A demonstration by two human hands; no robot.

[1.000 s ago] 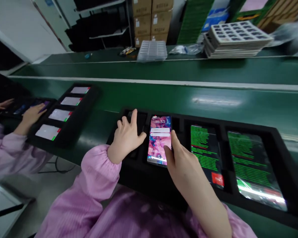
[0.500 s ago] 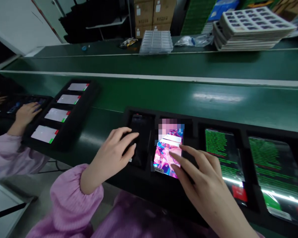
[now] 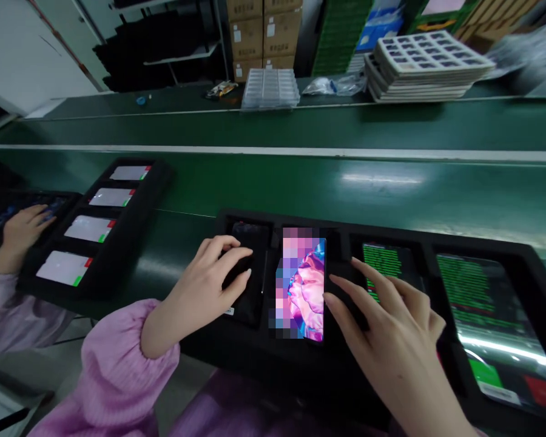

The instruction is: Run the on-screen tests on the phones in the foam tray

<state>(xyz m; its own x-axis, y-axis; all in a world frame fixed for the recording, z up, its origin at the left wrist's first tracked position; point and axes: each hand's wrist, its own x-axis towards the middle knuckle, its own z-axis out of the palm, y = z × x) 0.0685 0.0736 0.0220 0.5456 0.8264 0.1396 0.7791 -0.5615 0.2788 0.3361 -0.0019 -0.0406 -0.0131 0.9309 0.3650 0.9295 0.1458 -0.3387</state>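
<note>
A black tray point(image 3: 391, 230) holds several phones in separate slots. Over the dark-screened phone point(image 3: 255, 291) at its left, my left hand point(image 3: 200, 282) rests with thumb and fingers apart, grasping nothing. The lit phone point(image 3: 307, 291) beside it shows a pink and blue picture, partly blurred out. Just off that phone's right edge is my right hand point(image 3: 386, 321), fingers spread and holding nothing. Two phones farther right, a partly covered phone point(image 3: 391, 258) and a fully visible phone point(image 3: 486, 297), show green text on black.
Another black tray point(image 3: 152, 194) with white-screened phones lies to the left, and a co-worker's hand point(image 3: 25, 227) is beyond it. A clear plastic tray point(image 3: 270, 88) and stacked white trays point(image 3: 430, 64) stand on the back ledge, with cardboard boxes point(image 3: 246, 39) behind.
My right hand has drawn back rightward off the lit phone's screen. White panels on that screen are gone, leaving the picture. My left hand stays at the dark phone; the view has shifted slightly.
</note>
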